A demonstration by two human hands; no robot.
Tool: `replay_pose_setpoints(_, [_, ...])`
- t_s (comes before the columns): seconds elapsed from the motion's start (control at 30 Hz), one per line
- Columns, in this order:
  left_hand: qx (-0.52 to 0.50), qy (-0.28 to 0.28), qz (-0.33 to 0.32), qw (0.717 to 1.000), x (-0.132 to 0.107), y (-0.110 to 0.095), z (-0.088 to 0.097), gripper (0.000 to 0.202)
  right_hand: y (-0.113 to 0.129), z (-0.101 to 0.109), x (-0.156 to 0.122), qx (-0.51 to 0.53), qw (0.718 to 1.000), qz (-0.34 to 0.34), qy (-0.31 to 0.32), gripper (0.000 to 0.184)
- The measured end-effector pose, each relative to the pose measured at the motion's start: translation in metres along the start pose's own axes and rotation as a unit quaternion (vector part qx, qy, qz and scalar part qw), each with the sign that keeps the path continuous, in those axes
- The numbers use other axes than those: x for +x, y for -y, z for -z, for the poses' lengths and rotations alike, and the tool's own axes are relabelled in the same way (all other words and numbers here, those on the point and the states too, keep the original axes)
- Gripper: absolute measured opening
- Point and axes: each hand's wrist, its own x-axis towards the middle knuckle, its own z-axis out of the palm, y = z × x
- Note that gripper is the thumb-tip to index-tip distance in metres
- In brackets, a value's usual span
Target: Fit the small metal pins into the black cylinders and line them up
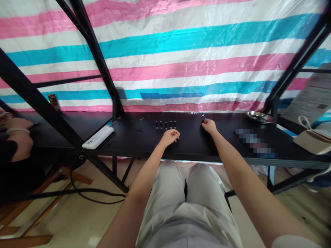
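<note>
My left hand is low over the front half of the black table, its fingers curled inward. Whether they hold anything is hidden. Just beyond it, several small dark cylinders with pale ends stand in a row. Further right, my right hand is closed near the tabletop, fingertips pinched around a small dark piece too small to name. Behind that hand lies a thin, white, crooked bit. Several tiny white pieces form a row along the table's back edge.
A shiny metal dish sits at the back right, with a blurred-out flat item before it. A beige case with a strap is far right. At left are a long white case, black frame posts and another person's arm.
</note>
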Motion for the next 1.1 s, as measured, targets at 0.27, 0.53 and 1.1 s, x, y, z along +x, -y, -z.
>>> replay_pose_setpoints(0.27, [0.007, -0.001, 0.003, 1.0, 0.0, 0.0, 0.0, 0.011, 0.001, 0.007, 0.004, -0.031, 0.998, -0.001, 0.053, 0.016])
replay_pose_setpoints(0.53, [0.008, -0.002, 0.003, 1.0, 0.0, -0.001, -0.001, 0.01, 0.001, 0.012, 0.011, -0.002, 0.986, -0.052, 0.157, 0.015])
replay_pose_setpoints(1.1, [0.02, 0.0, -0.001, 1.0, 0.001, 0.002, -0.001, 0.014, 0.006, 0.021, 0.005, -0.01, 0.978, -0.119, 0.173, 0.022])
